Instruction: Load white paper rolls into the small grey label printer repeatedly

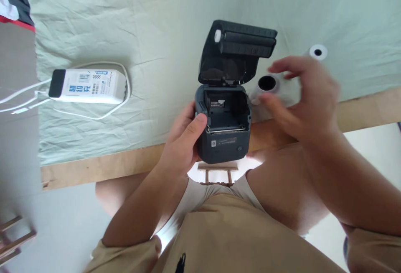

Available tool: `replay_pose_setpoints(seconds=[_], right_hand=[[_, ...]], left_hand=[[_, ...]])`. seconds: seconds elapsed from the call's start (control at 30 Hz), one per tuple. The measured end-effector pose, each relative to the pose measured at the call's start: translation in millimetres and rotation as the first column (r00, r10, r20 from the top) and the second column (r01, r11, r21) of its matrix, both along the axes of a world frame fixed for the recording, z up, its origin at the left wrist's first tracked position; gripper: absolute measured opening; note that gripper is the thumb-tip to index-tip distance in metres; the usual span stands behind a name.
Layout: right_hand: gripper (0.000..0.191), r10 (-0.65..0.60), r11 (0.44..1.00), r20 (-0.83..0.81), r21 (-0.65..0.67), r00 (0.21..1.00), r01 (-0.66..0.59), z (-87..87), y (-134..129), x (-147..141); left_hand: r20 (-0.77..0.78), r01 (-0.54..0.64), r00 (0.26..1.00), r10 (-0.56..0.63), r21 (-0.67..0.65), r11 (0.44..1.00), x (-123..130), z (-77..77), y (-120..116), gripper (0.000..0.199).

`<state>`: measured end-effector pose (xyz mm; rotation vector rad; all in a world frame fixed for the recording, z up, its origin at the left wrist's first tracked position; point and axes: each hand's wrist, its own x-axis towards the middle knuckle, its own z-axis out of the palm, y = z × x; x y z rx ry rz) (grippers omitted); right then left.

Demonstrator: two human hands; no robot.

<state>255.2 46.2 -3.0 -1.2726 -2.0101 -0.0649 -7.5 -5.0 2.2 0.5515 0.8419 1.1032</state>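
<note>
My left hand is wrapped round the left side of a dark grey portable label printer, with the thumb on its top edge. The printer's lid is swung up, showing a black roller under it and a paper bay with no roll inside. My right hand, slightly blurred, has its thumb and fingers apart around a white paper roll with a dark core, standing just right of the printer. Whether the fingertips touch the roll is unclear. Behind that hand stands a second white paper roll.
A white power bank with a black end lies at left, with white cables round it. Pale green cloth covers the table, whose wooden front edge runs before my lap. A wooden stool stands lower left.
</note>
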Motion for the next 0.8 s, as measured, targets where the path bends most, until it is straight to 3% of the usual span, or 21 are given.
replay_pose_setpoints(seconds=[0.07, 0.13, 0.23, 0.33, 0.4, 0.47, 0.7, 0.8], right_hand=[[0.028, -0.022, 0.985, -0.071, 0.170, 0.997, 0.034, 4.2, 3.9, 12.6], [0.030, -0.107, 0.966, -0.124, 0.221, 0.986, 0.133, 4.7, 11.6, 29.4], [0.043, -0.275, 0.958, -0.079, 0.059, 0.958, 0.280, -2.9, 25.4, 48.4], [0.050, -0.365, 0.921, -0.034, -0.155, 0.930, 0.356, -11.6, 33.2, 51.1], [0.046, -0.367, 0.913, -0.022, -0.200, 0.930, 0.355, -13.8, 32.9, 47.9], [0.045, -0.342, 0.928, -0.006, -0.163, 0.940, 0.336, -14.1, 29.8, 45.3], [0.058, -0.277, 0.956, 0.023, -0.089, 0.961, 0.278, -16.9, 30.6, 48.1], [0.058, -0.271, 0.962, -0.122, -0.046, 0.955, 0.268, -5.1, 26.5, 40.0]], left_hand=[[0.015, 0.029, 0.999, -0.029, 0.004, 1.000, 0.9, 2.7, 0.1, 0.024], [0.001, 0.031, 1.000, -0.031, 0.000, 1.000, 2.3, 5.5, 0.2, 0.026], [-0.047, -0.004, 0.999, 0.003, -0.013, 1.000, 3.9, 7.6, 0.2, 0.030], [-0.063, -0.029, 0.998, 0.027, -0.028, 0.999, 2.7, 4.6, 0.1, 0.028], [-0.065, -0.040, 0.997, 0.039, -0.018, 0.999, 0.7, 0.9, -0.1, 0.027], [-0.053, -0.017, 0.998, 0.017, 0.004, 1.000, -1.1, -1.8, -0.5, 0.026], [-0.014, -0.031, 0.999, 0.031, 0.002, 1.000, 1.5, 2.5, 1.5, 0.023], [-0.010, -0.025, 1.000, 0.025, 0.003, 1.000, 3.0, 3.1, 2.6, 0.023]])
